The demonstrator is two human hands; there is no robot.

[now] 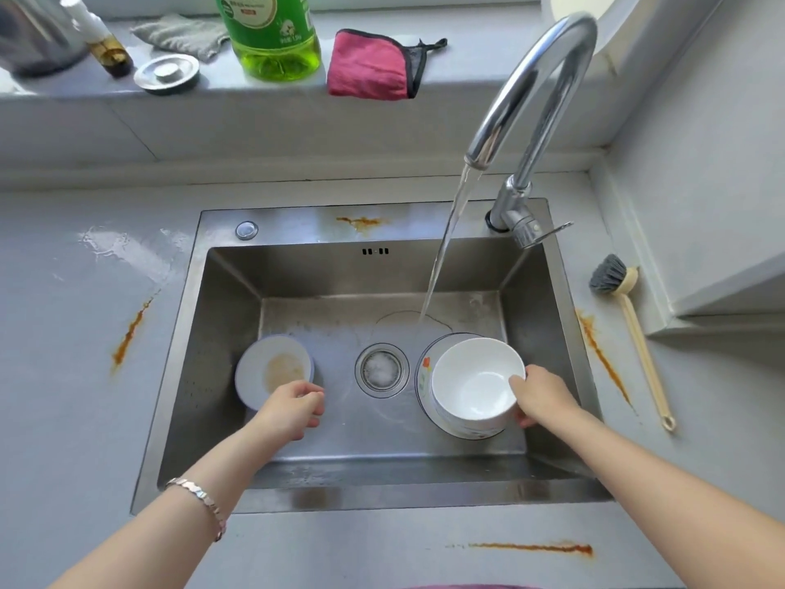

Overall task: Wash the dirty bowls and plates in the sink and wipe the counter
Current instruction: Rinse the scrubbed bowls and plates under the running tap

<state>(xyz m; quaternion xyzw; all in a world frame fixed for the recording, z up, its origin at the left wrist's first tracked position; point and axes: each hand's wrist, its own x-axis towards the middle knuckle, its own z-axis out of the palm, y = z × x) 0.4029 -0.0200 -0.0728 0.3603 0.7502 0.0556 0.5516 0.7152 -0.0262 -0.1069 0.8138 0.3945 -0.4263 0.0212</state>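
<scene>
The left hand point(293, 408) and right hand point(541, 397) were bare, as were the 2 forearms. 1 silver bracelet point(199, 499) of small, flat, shiny links circled the left wrist. A pinkish strip of cloth point(467, 586) showed below.

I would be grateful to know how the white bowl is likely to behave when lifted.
The white bowl looks like glazed ceramic, so it is probably stiff and breakable against the steel sink. With the tap running, it may be slippery where the right hand grips its rim. It rests tilted on a patterned plate, which might shift.
</scene>
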